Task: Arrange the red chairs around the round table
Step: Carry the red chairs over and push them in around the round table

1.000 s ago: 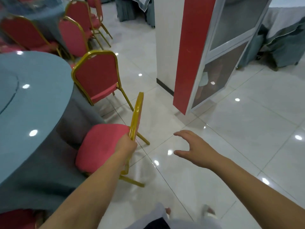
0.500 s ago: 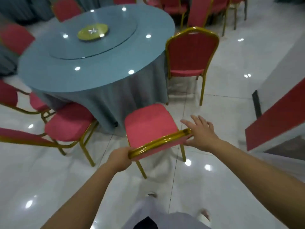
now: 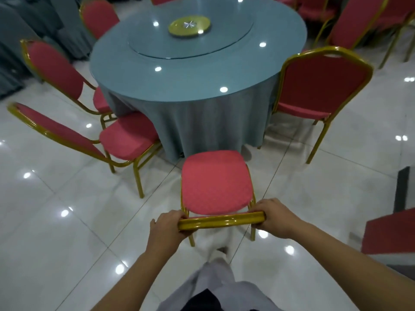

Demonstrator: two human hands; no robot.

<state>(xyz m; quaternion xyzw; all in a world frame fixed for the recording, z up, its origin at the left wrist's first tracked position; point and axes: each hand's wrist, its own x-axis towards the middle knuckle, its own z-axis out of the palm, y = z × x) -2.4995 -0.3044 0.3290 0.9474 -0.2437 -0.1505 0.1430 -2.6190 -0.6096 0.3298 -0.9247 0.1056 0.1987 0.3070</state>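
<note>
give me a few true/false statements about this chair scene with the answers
1. Both the left hand and right hand grip the top rail of the nearest chair. True.
2. That chair's seat is tucked under the round table. False: the whole seat shows in front of the tablecloth.
3. A gold disc sits at the centre of the table. True.
4. The tablecloth is red. False: it is blue-grey.
5. The chair on the right lies tipped over. False: it stands upright.
</note>
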